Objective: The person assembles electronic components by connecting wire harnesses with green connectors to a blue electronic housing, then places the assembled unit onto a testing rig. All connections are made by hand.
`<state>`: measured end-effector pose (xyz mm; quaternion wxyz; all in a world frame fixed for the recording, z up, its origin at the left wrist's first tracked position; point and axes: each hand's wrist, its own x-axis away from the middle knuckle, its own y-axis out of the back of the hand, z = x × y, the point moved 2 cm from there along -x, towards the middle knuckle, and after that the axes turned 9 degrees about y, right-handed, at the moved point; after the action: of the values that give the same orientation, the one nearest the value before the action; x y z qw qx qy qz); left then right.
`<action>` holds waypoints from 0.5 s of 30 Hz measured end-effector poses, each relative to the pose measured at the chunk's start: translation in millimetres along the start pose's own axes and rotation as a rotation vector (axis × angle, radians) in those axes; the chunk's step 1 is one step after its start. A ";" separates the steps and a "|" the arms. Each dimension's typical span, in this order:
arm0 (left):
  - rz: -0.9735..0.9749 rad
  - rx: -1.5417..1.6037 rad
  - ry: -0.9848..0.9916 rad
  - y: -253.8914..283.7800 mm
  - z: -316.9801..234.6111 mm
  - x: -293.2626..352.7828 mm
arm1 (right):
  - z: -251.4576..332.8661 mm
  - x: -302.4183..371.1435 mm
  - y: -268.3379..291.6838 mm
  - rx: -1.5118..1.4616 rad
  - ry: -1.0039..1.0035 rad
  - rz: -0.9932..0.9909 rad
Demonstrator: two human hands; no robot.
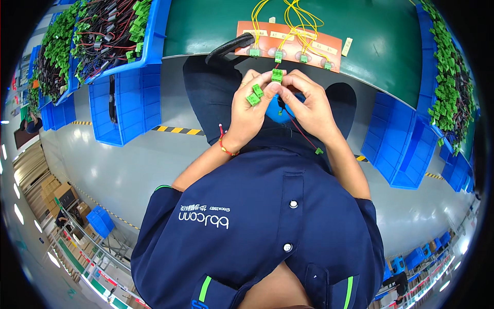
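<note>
Between the fingertips of both hands, just off the table's front edge, is a green terminal connector. My left hand pinches its left side, and more green connectors rest against the same hand's fingers. My right hand closes on the connector from the other side. Below the right hand hangs a thin red and black wire with a small green plug at its end. Right beyond my fingers, a copper-coloured board carries several green connectors with yellow wires.
The green table spans the front. Blue bins heaped with wired green connectors flank both sides, with other blue bins lower down. A black curved handle-like part sticks out left of the board.
</note>
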<state>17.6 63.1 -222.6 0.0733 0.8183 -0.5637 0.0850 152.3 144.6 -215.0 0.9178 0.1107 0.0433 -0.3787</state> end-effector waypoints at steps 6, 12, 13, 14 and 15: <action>0.030 0.395 0.210 3.9 12.2 -4.6 | -8.5 12.2 -4.8 0.273 0.073 0.032; -0.064 0.535 0.211 12.6 20.5 -16.6 | -23.3 21.3 8.0 0.239 0.007 -0.067; -0.057 0.529 0.231 13.8 20.9 -18.2 | -25.3 22.6 10.0 0.203 -0.069 -0.062; -0.060 0.528 0.231 14.2 21.3 -18.8 | -24.6 24.3 13.0 0.180 -0.175 -0.010; -0.061 0.475 0.205 13.9 21.1 -19.2 | -23.8 25.6 14.7 0.180 -0.176 -0.010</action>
<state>-1.0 71.1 -247.1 -0.0615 0.8162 -0.4928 0.2952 180.9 142.9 -239.8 0.9026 0.1586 -0.0712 -0.3939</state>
